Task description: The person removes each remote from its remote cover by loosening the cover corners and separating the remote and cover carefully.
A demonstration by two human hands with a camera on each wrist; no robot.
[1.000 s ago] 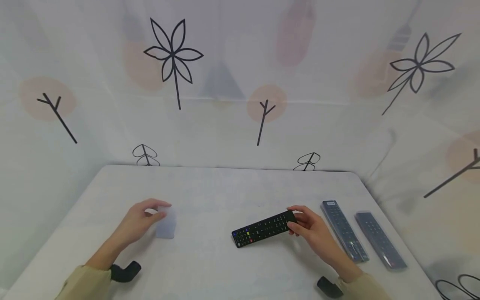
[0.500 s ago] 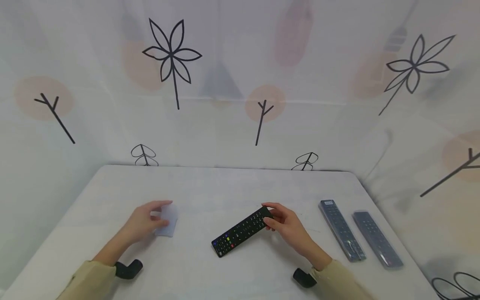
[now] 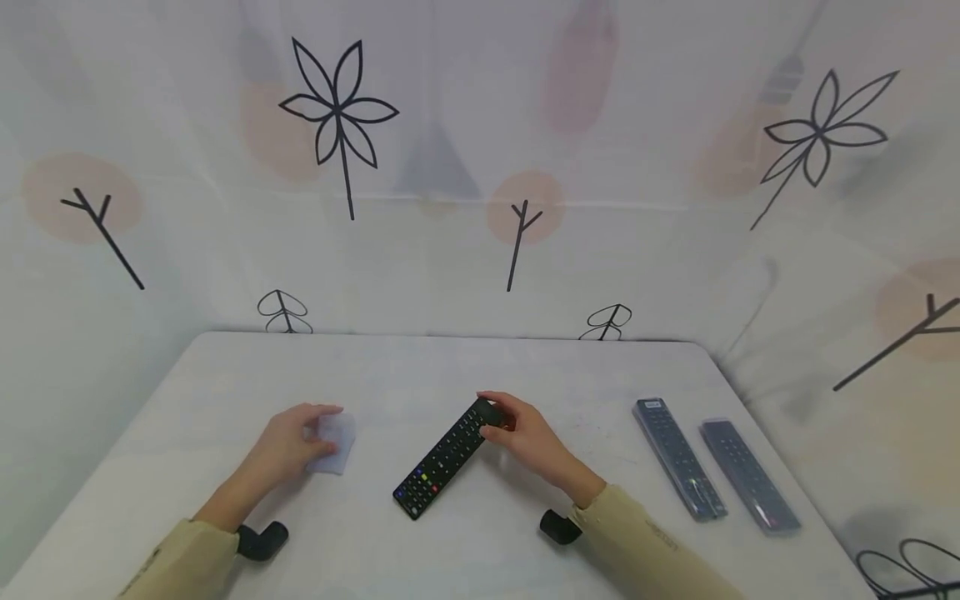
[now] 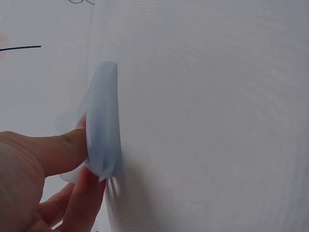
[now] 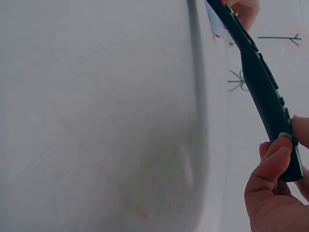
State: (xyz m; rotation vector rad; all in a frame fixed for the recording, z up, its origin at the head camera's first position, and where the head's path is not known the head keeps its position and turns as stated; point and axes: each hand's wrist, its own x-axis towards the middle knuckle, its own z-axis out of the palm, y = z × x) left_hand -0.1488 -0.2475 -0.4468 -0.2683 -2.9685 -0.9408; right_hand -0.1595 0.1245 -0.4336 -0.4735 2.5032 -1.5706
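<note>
Near the middle of the table, my right hand (image 3: 528,437) holds a black remote control (image 3: 444,458) by its far end, thumb on the button side. The remote slants with its near end toward the lower left, and the right wrist view shows the remote (image 5: 263,92) edge-on, lifted in the fingers. My left hand (image 3: 281,446) pinches a small, thin, pale blue sheet (image 3: 335,442) at the table's left side. In the left wrist view this soft, translucent sheet (image 4: 104,121) is folded over between thumb and fingers; whether it is cloth or plastic I cannot tell.
Two more remotes, the left one (image 3: 678,458) and the right one (image 3: 750,475), lie side by side at the right of the white table (image 3: 420,375), seemingly in clear wrapping. A patterned curtain (image 3: 435,267) hangs behind the table. Black curved pieces stick out at both wrists.
My right hand has carried the black remote leftward toward the left hand, turning it to a steeper slant. The left hand still pinches the pale blue sheet and has barely moved.
</note>
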